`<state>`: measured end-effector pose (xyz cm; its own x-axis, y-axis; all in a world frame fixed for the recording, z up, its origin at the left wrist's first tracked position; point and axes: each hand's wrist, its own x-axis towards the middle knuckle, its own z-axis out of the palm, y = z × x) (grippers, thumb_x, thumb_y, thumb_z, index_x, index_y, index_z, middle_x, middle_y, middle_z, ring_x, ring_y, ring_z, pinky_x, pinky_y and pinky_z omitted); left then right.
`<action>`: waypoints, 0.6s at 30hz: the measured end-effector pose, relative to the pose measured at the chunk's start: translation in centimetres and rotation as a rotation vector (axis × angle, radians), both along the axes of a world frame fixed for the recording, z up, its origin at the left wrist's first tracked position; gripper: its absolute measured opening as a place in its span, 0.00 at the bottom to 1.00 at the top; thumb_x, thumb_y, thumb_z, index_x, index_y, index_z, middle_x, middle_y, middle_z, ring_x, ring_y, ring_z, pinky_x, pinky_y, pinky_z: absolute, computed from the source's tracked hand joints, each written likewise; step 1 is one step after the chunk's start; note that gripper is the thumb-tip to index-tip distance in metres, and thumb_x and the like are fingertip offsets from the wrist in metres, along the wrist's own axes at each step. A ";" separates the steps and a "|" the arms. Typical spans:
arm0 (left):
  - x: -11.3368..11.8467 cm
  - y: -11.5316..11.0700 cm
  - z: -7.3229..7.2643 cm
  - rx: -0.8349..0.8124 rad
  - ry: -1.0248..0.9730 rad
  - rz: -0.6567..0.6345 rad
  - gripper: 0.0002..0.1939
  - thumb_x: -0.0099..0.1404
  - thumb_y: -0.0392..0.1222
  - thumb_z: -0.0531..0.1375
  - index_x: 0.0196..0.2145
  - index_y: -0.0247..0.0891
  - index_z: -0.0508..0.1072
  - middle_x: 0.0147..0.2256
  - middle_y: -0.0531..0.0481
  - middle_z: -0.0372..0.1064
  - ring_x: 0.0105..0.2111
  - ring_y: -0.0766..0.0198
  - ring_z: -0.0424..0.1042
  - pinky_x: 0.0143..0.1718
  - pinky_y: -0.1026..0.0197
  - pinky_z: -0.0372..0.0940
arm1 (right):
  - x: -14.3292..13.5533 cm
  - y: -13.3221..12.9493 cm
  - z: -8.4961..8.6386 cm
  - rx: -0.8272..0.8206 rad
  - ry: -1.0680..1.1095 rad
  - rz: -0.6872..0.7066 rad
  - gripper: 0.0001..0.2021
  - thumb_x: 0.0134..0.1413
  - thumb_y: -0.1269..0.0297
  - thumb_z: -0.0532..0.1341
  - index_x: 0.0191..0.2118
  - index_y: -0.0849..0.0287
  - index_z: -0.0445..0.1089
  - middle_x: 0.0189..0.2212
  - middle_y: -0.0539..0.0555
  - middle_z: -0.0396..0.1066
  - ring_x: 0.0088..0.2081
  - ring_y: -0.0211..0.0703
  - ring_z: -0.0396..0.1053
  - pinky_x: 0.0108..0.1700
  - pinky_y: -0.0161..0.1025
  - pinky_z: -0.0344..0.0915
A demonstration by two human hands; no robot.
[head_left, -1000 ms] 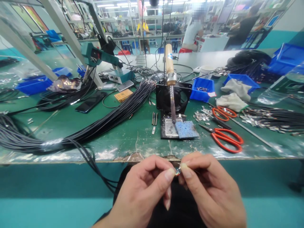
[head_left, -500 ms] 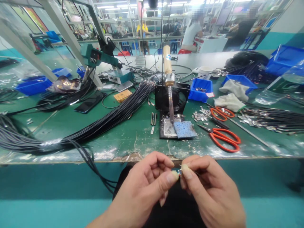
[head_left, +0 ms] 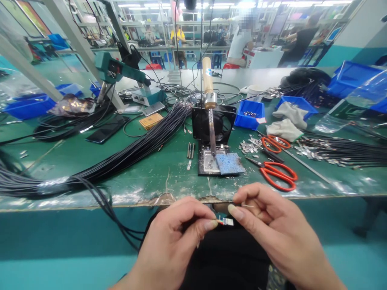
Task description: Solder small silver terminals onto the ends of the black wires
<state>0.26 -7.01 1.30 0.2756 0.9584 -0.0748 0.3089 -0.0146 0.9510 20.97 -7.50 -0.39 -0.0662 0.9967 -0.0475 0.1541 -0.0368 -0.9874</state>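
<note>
Though L hand (head_left: 177, 237) still pinches wired conn. (head_left: 226, 221), R hand (head_left: 273, 225) has come off.

Layout of the table (head_left: 151, 189) about the left grip (head_left: 181, 233) and right grip (head_left: 272, 229).
Connector (head_left: 228, 222) in the left grip, between both; beyond them, sponge (head_left: 231, 163) on the stand base (head_left: 200, 165), fan (head_left: 227, 121) behind. Farther left, cable bundle (head_left: 121, 161), with phone (head_left: 107, 129) behind it. Beyond the right grip, nearer scissors (head_left: 294, 178); behind these, gloves (head_left: 282, 130).
</note>
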 end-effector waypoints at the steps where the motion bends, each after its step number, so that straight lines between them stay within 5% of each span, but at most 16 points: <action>1: 0.0 0.1 0.0 0.021 -0.002 -0.005 0.08 0.70 0.39 0.63 0.32 0.42 0.80 0.30 0.53 0.72 0.31 0.63 0.70 0.36 0.62 0.64 | 0.1 0.2 0.1 -0.021 0.003 0.040 0.10 0.61 0.53 0.67 0.38 0.54 0.74 0.22 0.44 0.59 0.23 0.34 0.54 0.23 0.32 0.54; 6: -0.1 0.2 -0.1 -0.010 -0.091 -0.039 0.09 0.69 0.40 0.64 0.30 0.42 0.79 0.30 0.53 0.73 0.31 0.63 0.69 0.35 0.63 0.63 | -0.2 0.7 0.1 -0.073 0.162 0.234 0.10 0.60 0.54 0.68 0.37 0.55 0.80 0.21 0.46 0.61 0.23 0.34 0.53 0.23 0.33 0.51; 12: 0.0 0.1 -0.1 -0.058 -0.125 -0.048 0.09 0.68 0.37 0.64 0.29 0.41 0.80 0.29 0.53 0.72 0.31 0.64 0.69 0.35 0.63 0.63 | -1.1 0.7 -0.4 -0.095 0.295 0.284 0.08 0.60 0.58 0.68 0.34 0.57 0.79 0.21 0.46 0.66 0.23 0.33 0.56 0.25 0.31 0.57; 18: -0.2 0.4 -0.1 -0.064 -0.092 -0.115 0.10 0.69 0.35 0.63 0.29 0.41 0.79 0.29 0.54 0.72 0.31 0.64 0.71 0.36 0.64 0.64 | -0.1 1.2 -0.2 -0.033 0.126 0.424 0.11 0.65 0.57 0.64 0.34 0.57 0.75 0.25 0.46 0.66 0.26 0.34 0.58 0.28 0.32 0.58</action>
